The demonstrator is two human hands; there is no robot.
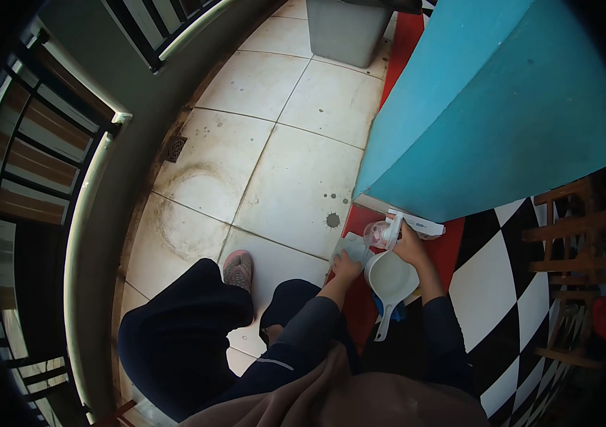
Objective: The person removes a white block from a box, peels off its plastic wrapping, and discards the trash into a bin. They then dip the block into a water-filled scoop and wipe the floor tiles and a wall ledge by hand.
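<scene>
My right hand (408, 246) is closed around the white upper part of a clear plastic bottle (376, 234), which lies tilted toward my left hand. My left hand (348, 265) rests at a pale translucent plastic piece (350, 245) beside the bottle; its fingers are partly hidden, and whether it grips the piece is unclear. Between my forearms sits a white water dipper (391, 276), its handle pointing toward me. Just beyond my right hand lies a white box-like item (422, 227) with small print. Something blue (397, 312) shows beneath the dipper.
A red step edge (360, 313) runs under the items, beside a black-and-white checkered floor (484, 285). A turquoise pillar (473, 135) rises ahead. White tiles (317, 153) lie to the left, with a grey bin (349, 32) at the far end and a railing wall (96, 206).
</scene>
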